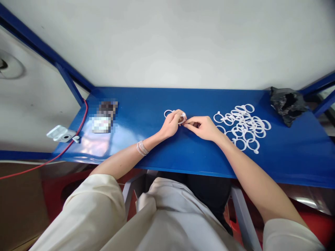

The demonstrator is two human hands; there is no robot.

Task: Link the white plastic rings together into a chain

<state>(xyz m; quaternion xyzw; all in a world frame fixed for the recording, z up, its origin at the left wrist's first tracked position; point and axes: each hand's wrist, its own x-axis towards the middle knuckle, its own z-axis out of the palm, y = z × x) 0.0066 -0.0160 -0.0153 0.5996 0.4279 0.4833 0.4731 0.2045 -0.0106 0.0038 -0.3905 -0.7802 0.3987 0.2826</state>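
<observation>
My left hand (pixel 171 123) is curled around a white plastic ring (pixel 181 118) at the middle of the blue table (pixel 146 104). A second white ring (pixel 168 112) pokes out just behind its fingers. My right hand (pixel 202 127) meets the left one, its fingers pinched together at the same ring. To the right of my right hand lies a heap of several white rings (pixel 243 125), flat on the table top. Bangles sit on my left wrist (pixel 142 147).
A crumpled black bag (pixel 287 104) lies at the table's far right. A blurred-out flat object (pixel 103 116) rests on the left part. A small white camera-like device (pixel 61 134) with a red cable (pixel 75 139) sits at the left edge. A white wall stands behind.
</observation>
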